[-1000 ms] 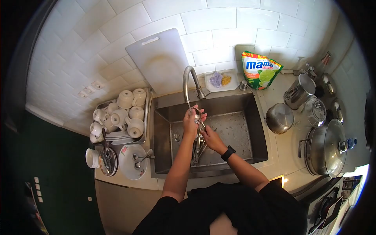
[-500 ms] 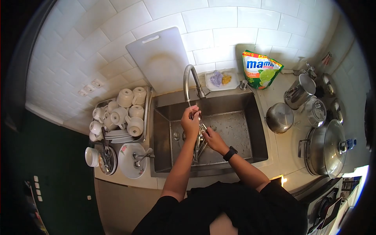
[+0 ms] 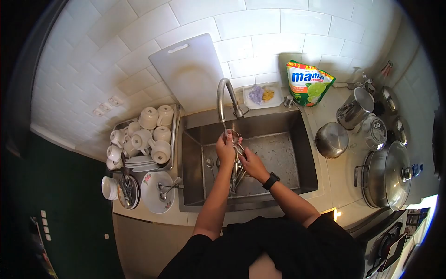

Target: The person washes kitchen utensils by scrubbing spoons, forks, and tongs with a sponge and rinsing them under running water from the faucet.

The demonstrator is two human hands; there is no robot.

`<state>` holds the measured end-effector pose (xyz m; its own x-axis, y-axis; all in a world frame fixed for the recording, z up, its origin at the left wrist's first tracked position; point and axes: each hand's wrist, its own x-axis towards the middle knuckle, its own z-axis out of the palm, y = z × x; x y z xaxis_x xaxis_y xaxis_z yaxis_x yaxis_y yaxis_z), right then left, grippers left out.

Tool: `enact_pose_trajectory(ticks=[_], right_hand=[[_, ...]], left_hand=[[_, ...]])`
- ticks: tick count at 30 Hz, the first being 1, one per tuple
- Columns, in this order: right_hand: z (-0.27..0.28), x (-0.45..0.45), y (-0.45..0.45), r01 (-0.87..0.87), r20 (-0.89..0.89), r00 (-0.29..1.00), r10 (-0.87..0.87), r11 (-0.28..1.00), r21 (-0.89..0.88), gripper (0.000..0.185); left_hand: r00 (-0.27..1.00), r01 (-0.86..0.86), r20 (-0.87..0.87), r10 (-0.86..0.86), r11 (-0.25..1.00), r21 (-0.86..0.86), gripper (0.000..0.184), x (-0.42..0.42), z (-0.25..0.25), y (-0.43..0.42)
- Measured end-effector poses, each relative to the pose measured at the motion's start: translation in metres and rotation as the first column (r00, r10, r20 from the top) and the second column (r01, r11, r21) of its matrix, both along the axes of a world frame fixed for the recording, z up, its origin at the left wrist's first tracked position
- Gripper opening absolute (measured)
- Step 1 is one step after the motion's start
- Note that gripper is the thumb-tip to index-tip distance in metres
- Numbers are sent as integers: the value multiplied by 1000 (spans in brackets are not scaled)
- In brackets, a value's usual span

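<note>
Under the curved tap [image 3: 225, 93], my left hand [image 3: 226, 149] closes round the rounded head of a metal ladle [image 3: 235, 137]. Its bowl is partly covered by my fingers, so the exact shape is hard to see. My right hand [image 3: 253, 166], lower and to the right, grips the ladle's handle. Both hands are over the steel sink [image 3: 283, 158]. Below them, several pieces of metal cutlery [image 3: 238, 174] lie in the basin, partly hidden by my left forearm. A spoon [image 3: 210, 162] rests at the basin's left side.
Left of the sink stand a rack of white cups [image 3: 148, 139], a flowered bowl [image 3: 151, 197] with spoons, and stacked plates. Behind are a sponge tray [image 3: 274, 101] and a detergent pouch [image 3: 310, 86]. Steel pots and a large lidded pot [image 3: 385, 176] occupy the right counter.
My left hand has shifted slightly down, and the ladle's round head shows more beside its fingers. My right hand has moved slightly down, still on the handle.
</note>
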<state>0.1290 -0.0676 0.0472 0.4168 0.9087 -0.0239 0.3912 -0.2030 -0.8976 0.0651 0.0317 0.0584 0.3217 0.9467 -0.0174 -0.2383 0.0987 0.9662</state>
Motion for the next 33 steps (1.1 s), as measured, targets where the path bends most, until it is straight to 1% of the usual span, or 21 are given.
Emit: enact_pose_trajectory(ticks=[2,5,8,9,10,11,14,17,20,23,24,26,27,28,29,31,32,33], right_hand=[[-4,-1,1,-7,19,1000,7,1000,6,30],[7,-1,-4,4,13,1000,-4,998,-62,30],[-5,0,-6,5,10,1000,-5,1000,-13,29],[-3,-1,-6,-2,4,1000,2,1000,-21,29],[0,-1,-5,-9,-1,1000,9,1000,-28,28],[3,-1,-5,-14,-7,1000,14,999,-35,28],[5,-4,-3,-15,-81,997,16,1000,10,27],[7,-3,2,-26,-149,988,27,1000,8,29],[-17,0,14,-36,-85,995,50,986,165,26],[-34,6,24,-2,-18,1000,6,975,220,22],[-27,8,27,62,12,998,-66,970,233,20],[1,9,37,175,79,976,-202,948,266,18],[12,9,44,194,-335,936,-108,952,235,18],[22,6,54,200,-691,723,-11,961,193,19],[27,4,64,187,-925,373,68,971,147,19],[24,3,88,170,-985,132,113,976,134,23],[22,3,98,161,-992,6,129,979,128,25],[26,3,105,158,-992,26,121,980,124,25]], left_hand=[[974,-64,-204,102,981,184,16,-5,4,3],[967,-141,-180,181,966,215,10,-3,0,6],[975,-138,-122,186,935,326,17,2,11,3],[994,-86,-47,96,980,177,22,4,16,1],[999,-18,42,17,999,30,26,5,23,-1],[989,67,142,-51,992,-110,31,6,26,-3],[981,153,154,-121,964,-216,42,7,22,0],[954,257,233,-188,914,-314,44,4,26,-1],[950,263,252,-182,904,-337,37,1,20,-1],[995,28,95,-4,966,-256,25,-8,10,7],[985,-17,161,59,968,-251,17,-12,6,11],[991,-84,83,105,971,-225,17,-19,-16,20],[990,-119,44,131,970,-213,16,-21,-24,19],[981,-177,34,189,958,-223,17,-19,-21,13],[981,-180,24,191,955,-236,17,-18,-28,11],[981,-189,1,196,947,-258,19,-19,-46,8],[980,-152,82,181,948,-281,20,-17,-53,5],[987,-132,43,155,933,-335,19,-18,-48,1]])
